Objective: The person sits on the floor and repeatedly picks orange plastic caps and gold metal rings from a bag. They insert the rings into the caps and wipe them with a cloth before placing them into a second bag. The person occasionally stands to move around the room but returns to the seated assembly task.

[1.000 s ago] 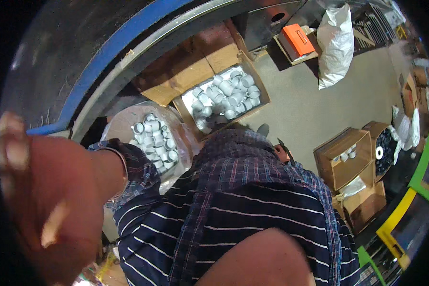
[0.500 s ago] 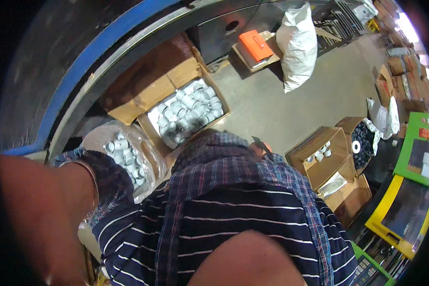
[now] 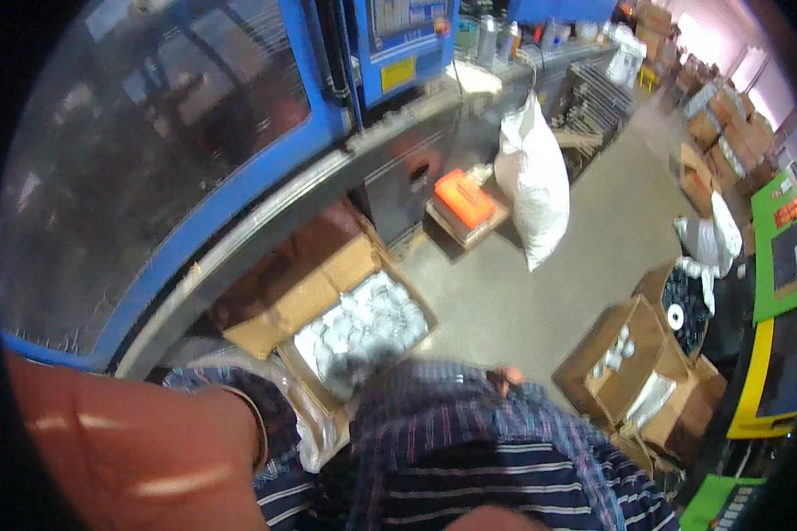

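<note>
My left hand [image 3: 142,442] is raised close to the camera at the lower left, coming out of a plaid sleeve [image 3: 274,416]. Its fingers fall outside the picture, so what it touches does not show. Only a small bit of my right hand [image 3: 507,380] peeks out past the plaid cloth over my lap; the rest is hidden and blurred. Beyond my lap, an open cardboard box [image 3: 429,332] holds many grey plastic pipe fittings [image 3: 367,323]. A clear plastic bag [image 3: 314,434] lies left of it, partly covered by my sleeve.
A blue-framed machine [image 3: 266,177] fills the left. An orange box [image 3: 465,199] and a white sack [image 3: 536,186] stand ahead. Right are a carton [image 3: 584,354] with a few white fittings, a box of dark pieces [image 3: 695,305] and a green and yellow machine [image 3: 762,389].
My view has tilted up, so the boxes sit lower and more of the blue machine shows. The bag of fittings at the left is now mostly covered by my sleeve.
</note>
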`<action>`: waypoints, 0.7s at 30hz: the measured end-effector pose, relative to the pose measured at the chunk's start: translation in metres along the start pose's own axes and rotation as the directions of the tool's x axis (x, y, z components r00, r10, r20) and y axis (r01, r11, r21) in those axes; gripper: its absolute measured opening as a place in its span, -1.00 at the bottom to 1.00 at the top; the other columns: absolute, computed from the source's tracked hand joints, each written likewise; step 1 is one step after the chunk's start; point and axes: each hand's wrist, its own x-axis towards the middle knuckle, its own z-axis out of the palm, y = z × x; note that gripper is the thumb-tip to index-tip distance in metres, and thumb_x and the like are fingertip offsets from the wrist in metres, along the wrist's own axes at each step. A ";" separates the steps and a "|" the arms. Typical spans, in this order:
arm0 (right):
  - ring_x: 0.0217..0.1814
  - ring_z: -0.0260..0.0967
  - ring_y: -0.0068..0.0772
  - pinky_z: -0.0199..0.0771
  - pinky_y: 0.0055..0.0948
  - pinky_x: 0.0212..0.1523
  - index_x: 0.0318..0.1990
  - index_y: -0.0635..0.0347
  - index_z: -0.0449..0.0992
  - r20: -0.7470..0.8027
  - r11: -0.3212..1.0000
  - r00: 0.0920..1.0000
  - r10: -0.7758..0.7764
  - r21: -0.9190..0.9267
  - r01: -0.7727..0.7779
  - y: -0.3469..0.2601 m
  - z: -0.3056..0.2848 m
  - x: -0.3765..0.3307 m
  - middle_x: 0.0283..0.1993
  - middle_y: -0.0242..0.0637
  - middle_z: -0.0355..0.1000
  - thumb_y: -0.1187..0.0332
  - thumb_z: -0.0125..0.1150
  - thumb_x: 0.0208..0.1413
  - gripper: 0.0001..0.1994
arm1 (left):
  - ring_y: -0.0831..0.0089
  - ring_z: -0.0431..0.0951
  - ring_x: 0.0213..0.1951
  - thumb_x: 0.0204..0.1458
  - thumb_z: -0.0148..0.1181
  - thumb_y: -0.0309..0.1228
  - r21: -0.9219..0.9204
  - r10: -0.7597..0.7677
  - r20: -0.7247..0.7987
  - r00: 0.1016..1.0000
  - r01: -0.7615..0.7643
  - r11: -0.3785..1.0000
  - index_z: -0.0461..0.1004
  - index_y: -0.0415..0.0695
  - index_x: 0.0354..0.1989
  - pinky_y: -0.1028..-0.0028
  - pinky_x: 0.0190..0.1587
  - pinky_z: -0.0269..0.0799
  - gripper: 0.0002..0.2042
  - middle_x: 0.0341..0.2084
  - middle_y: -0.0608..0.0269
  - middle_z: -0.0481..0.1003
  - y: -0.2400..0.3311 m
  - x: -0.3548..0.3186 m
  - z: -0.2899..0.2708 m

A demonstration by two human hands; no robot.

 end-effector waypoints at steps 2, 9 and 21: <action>-0.45 0.33 -0.40 0.29 -0.27 -0.43 -0.45 0.10 0.41 -0.064 0.994 0.997 0.046 0.098 -0.039 -0.005 -0.007 -0.013 -0.46 -0.37 0.41 0.11 0.28 -0.03 -0.73 | 0.39 0.58 -0.29 0.19 0.19 -0.21 0.003 0.019 -0.051 0.999 -0.019 1.000 0.34 -0.13 0.05 0.27 -0.22 0.57 -0.63 -0.22 0.21 0.46 -0.005 -0.002 0.002; -0.35 0.43 -0.29 0.40 -0.24 -0.33 -0.36 0.03 0.51 0.123 0.962 0.955 0.271 -0.062 -0.265 -0.052 -0.014 -0.019 -0.44 -0.27 0.49 0.20 0.40 -0.36 -0.68 | 0.40 0.58 -0.29 0.17 0.21 -0.23 -0.022 0.063 -0.138 0.988 -0.067 0.998 0.34 -0.14 0.05 0.26 -0.20 0.57 -0.63 -0.22 0.18 0.46 -0.020 -0.003 0.007; -0.26 0.47 -0.29 0.45 -0.24 -0.21 -0.23 0.03 0.60 -0.029 0.897 0.897 0.442 -0.008 -0.442 -0.042 0.024 -0.049 -0.35 -0.28 0.55 -0.13 0.11 0.20 -0.58 | 0.43 0.59 -0.28 0.15 0.23 -0.27 -0.116 0.017 -0.167 0.986 -0.037 0.993 0.33 -0.16 0.04 0.23 -0.15 0.58 -0.63 -0.23 0.13 0.45 -0.023 -0.011 0.047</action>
